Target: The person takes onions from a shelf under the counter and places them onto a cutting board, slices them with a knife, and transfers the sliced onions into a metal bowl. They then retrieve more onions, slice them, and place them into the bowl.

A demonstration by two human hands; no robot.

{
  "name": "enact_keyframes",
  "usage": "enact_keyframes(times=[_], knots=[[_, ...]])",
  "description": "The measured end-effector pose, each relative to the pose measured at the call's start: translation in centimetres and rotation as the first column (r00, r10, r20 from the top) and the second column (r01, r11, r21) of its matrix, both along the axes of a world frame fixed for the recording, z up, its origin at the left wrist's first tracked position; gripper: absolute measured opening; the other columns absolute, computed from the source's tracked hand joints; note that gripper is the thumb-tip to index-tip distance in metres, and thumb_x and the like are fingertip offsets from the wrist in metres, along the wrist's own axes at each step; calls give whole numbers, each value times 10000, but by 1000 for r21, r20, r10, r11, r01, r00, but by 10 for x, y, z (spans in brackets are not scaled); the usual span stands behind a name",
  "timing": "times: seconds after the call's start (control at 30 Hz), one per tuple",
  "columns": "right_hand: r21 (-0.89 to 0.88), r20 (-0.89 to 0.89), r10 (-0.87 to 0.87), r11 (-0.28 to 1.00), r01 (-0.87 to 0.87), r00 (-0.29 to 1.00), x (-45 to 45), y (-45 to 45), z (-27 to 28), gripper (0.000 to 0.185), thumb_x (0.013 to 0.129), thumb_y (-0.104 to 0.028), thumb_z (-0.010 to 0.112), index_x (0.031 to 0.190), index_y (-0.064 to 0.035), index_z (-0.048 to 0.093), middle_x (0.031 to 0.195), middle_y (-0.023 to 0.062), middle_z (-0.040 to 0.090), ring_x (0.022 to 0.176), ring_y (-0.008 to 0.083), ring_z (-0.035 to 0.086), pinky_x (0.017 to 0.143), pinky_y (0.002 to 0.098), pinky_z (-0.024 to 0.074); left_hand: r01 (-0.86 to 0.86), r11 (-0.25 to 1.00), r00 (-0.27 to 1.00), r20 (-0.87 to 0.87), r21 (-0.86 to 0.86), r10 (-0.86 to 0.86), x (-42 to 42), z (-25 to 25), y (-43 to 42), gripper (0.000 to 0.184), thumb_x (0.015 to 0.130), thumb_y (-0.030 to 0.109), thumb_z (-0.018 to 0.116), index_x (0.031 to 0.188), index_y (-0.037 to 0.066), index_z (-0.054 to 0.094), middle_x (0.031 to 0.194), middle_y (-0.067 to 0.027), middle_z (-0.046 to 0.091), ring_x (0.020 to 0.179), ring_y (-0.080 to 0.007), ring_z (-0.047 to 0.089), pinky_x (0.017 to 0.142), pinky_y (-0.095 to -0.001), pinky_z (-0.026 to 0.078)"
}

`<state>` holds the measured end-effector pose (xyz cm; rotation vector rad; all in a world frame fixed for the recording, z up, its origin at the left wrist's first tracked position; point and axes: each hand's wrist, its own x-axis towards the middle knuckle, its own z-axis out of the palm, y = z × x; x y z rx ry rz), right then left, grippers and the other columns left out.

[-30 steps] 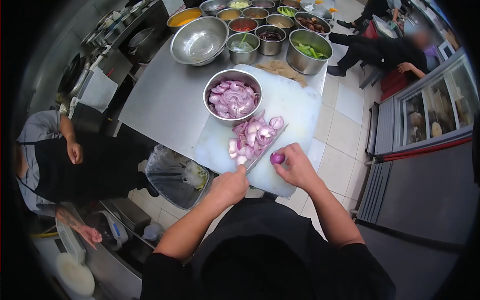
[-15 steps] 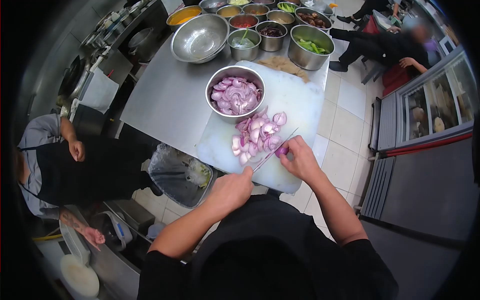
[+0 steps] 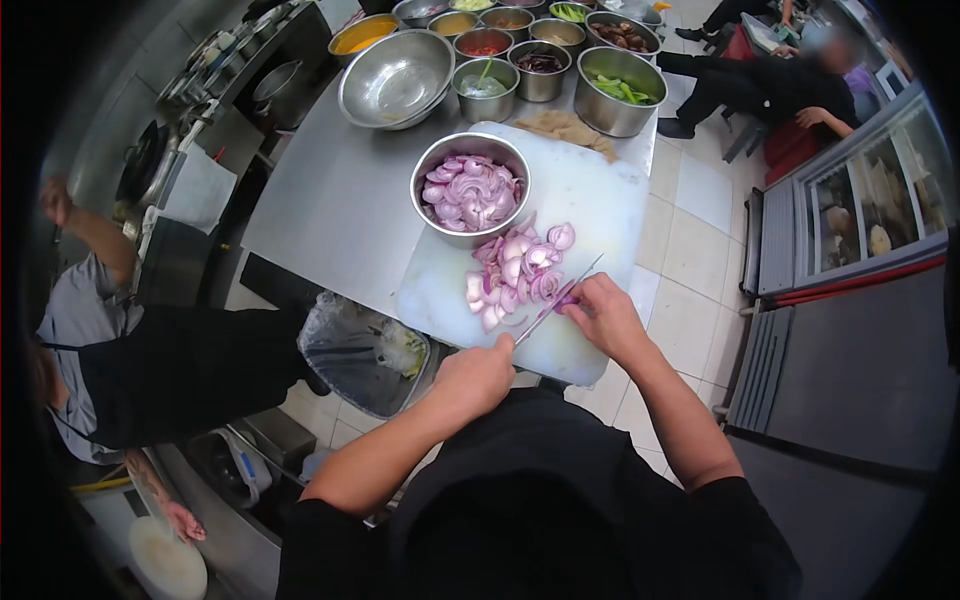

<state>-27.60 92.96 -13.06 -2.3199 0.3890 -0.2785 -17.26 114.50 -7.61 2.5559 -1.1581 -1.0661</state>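
Observation:
My left hand (image 3: 474,378) is closed around the handle of a knife (image 3: 557,302), whose blade slants up and right over the white cutting board (image 3: 610,225). With bent fingers, my right hand (image 3: 606,315) holds a purple onion piece (image 3: 567,301) against the blade's right side. Sliced red onion (image 3: 515,265) lies in a loose pile just left of the blade. A steel bowl (image 3: 420,207) filled with onion slices stands at the board's upper left. My right fingers hide part of the onion piece.
Several steel pots, among them a pot of green vegetables (image 3: 620,118), and a wide steel bowl (image 3: 396,80) stand at the table's far end. A tan cloth (image 3: 568,130) lies by the board. A lined waste bin (image 3: 365,352) and a co-worker (image 3: 190,370) are at left; another person sits upper right.
The knife and both my hands have shifted slightly, and less of the onion piece shows beside the blade. At left, the co-worker's arm has swung up and away.

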Motion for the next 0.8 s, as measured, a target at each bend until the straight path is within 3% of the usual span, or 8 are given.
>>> enact_keyframes(times=[0.1,0.2,0.23,0.3,0.4,0.53,0.6,0.8], knots=[[-41,18,20,999,-19,1000,0,0,4,177,835,-88,759,961,-23,653,978,135,623,842,339,654,761,421,546,1,1000,999,-42,-25,-2,12,-26,-3,287,976,243,478,1140,10,511,844,-275,696,825,-488,677,788,-585,512],[-321,239,327,915,-243,914,11,-11,4,140,850,-75,729,955,-23,652,999,139,628,866,351,649,768,423,549,-74,997,981,-181,24,77,35,-11,-10,333,978,247,462,1206,10,514,961,-291,695,917,-480,676,849,-574,513],[-322,117,323,907,-272,939,13,-12,4,129,855,-73,716,959,-23,658,1012,143,628,874,353,648,772,421,550,-102,992,963,-242,68,116,37,-7,-9,353,979,247,455,1234,11,515,1020,-300,694,964,-475,677,875,-572,513],[-315,-134,298,891,-326,945,12,-15,10,114,864,-67,690,967,-23,668,1039,151,629,889,358,646,780,417,551,-85,996,981,-170,37,90,36,-10,-5,350,979,246,459,1228,6,513,1015,-310,690,970,-481,671,882,-562,513],[40,-201,77,997,-70,977,10,-15,21,125,876,-67,661,993,-32,688,1029,159,623,918,354,645,797,409,551,-102,995,990,-98,-7,101,29,-4,-2,334,987,259,453,1185,-4,509,975,-335,676,957,-505,653,881,-574,493],[77,-102,146,987,-139,984,-5,-13,17,138,881,-39,653,1011,-44,698,1013,150,616,908,344,647,811,398,550,-144,989,984,-112,-20,141,24,10,-1,324,992,265,448,1165,-3,503,949,-352,667,952,-527,639,890,-586,476],[140,-67,154,980,-144,986,-5,-12,14,128,881,-29,656,1003,-43,693,1006,145,611,904,342,645,810,399,548,-86,996,989,-121,-28,82,18,5,-2,306,987,243,457,1171,3,505,933,-330,682,920,-511,658,847,-587,493],[41,60,136,990,-138,989,-5,-6,8,77,873,-30,676,950,-37,667,976,130,602,887,337,637,769,404,538,-44,999,999,-25,12,44,-11,13,5,265,978,249,486,1108,18,500,843,-299,683,837,-506,666,784,-602,502]])
